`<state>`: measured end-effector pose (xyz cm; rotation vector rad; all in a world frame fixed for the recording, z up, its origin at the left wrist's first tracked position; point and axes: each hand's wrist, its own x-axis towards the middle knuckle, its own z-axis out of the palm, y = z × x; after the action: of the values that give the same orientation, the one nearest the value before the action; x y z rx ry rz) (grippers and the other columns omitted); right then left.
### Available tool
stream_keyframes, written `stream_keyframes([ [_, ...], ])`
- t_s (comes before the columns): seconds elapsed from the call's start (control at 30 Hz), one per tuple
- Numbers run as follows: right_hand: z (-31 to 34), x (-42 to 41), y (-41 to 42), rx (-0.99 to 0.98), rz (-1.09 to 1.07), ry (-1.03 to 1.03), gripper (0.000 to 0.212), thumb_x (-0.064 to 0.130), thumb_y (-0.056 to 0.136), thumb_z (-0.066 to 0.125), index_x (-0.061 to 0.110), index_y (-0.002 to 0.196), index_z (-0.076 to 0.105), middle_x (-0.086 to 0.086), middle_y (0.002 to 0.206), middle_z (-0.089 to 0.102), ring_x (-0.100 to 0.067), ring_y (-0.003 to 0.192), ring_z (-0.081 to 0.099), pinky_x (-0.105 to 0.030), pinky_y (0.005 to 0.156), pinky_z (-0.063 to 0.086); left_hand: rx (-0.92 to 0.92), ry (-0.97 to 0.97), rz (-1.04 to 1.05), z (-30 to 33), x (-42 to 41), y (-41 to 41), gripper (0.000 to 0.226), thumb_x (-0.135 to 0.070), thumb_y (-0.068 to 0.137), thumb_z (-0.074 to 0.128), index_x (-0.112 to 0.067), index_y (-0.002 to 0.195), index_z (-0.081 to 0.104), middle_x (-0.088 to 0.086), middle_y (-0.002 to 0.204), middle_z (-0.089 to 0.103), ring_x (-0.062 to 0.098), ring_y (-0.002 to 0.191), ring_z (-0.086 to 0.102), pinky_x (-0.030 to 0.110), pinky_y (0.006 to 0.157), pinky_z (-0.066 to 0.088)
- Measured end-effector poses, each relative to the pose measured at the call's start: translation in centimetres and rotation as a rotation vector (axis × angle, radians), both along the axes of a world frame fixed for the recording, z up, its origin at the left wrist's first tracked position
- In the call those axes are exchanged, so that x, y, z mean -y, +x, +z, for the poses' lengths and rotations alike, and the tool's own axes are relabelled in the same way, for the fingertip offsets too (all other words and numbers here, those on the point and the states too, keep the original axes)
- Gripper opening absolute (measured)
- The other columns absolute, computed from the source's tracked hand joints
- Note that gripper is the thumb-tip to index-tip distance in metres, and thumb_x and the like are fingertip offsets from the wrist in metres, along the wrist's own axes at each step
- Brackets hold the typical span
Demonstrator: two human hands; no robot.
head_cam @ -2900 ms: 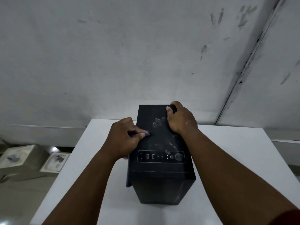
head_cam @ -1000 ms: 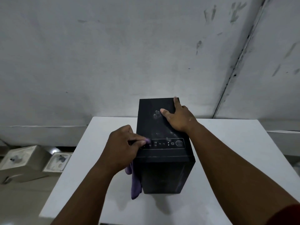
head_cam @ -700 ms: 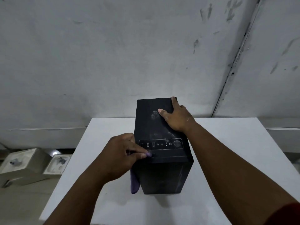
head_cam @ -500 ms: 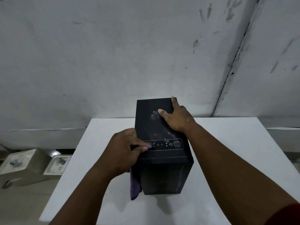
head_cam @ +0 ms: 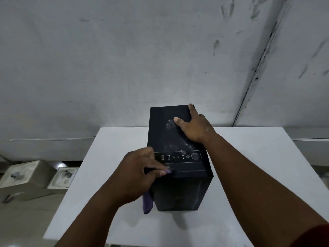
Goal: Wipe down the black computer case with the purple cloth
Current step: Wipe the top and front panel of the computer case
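Observation:
A black computer case (head_cam: 185,186) stands upright on a white table (head_cam: 249,175), its top showing a row of ports and dusty smudges. My left hand (head_cam: 138,175) grips the purple cloth (head_cam: 148,204) and presses it on the top's near left edge, just in front of the ports. Most of the cloth is hidden under the hand; a tail hangs down beside the case's left side. My right hand (head_cam: 194,127) lies flat on the far right of the top, fingers straight, thumb spread.
A stained grey wall rises right behind the table. On the floor at the left lie pale moulded packaging blocks (head_cam: 26,175) and a white one (head_cam: 63,177). The table's near edge (head_cam: 124,241) is close below my arms.
My left hand with the cloth has rubbed back and forth along the case top's near left part, now sitting nearer the front edge. My right hand went from gripping the far edge to lying flat.

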<state>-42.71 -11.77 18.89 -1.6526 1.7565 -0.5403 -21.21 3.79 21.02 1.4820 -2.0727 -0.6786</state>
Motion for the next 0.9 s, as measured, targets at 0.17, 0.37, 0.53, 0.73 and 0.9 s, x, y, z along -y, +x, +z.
stream_keyframes([
  [0.17,0.2,-0.2,-0.1,-0.002,-0.001,-0.003,0.094,0.075,0.092,0.050,0.041,0.164,0.000,-0.015,0.160,0.034,-0.034,0.143,0.043,-0.043,0.114,0.036,0.005,-0.080,0.087,0.0,0.4,-0.4,0.021,-0.028,0.089,0.079,-0.048,0.095,0.080,-0.016,0.080,0.056,0.000,0.089,0.056,0.009,0.069,0.042],
  [0.37,0.1,-0.3,0.0,0.011,-0.006,0.007,0.095,0.076,0.090,0.050,0.042,0.163,-0.001,-0.015,0.160,0.033,-0.035,0.143,0.043,-0.045,0.115,0.036,0.045,-0.017,-0.037,0.2,-0.3,-0.6,0.016,-0.031,0.089,0.078,-0.043,0.099,0.081,-0.021,0.087,0.057,0.000,0.092,0.056,0.009,0.071,0.045],
  [0.53,0.2,-0.3,0.0,0.007,-0.007,0.013,0.095,0.076,0.091,0.050,0.042,0.163,-0.001,-0.016,0.161,0.032,-0.035,0.144,0.042,-0.044,0.116,0.035,0.051,-0.086,0.119,0.0,0.6,-0.2,0.020,-0.029,0.092,0.076,-0.046,0.100,0.080,-0.018,0.081,0.056,0.001,0.090,0.055,0.009,0.069,0.042],
  [0.73,0.2,-0.2,0.0,0.006,-0.006,0.007,0.095,0.076,0.091,0.050,0.041,0.163,-0.001,-0.017,0.159,0.033,-0.036,0.142,0.044,-0.045,0.115,0.037,0.015,-0.044,0.002,0.1,0.3,-0.4,0.016,-0.028,0.089,0.080,-0.041,0.099,0.082,-0.018,0.085,0.056,0.002,0.087,0.057,0.010,0.067,0.044],
  [0.9,0.2,-0.2,0.0,0.019,-0.015,0.003,0.095,0.076,0.090,0.052,0.042,0.164,0.001,-0.016,0.159,0.035,-0.035,0.142,0.045,-0.043,0.114,0.038,0.091,-0.043,0.113,0.3,2.8,-0.8,0.016,-0.035,0.093,0.074,-0.043,0.105,0.079,-0.020,0.084,0.054,-0.001,0.085,0.054,0.008,0.070,0.040],
])
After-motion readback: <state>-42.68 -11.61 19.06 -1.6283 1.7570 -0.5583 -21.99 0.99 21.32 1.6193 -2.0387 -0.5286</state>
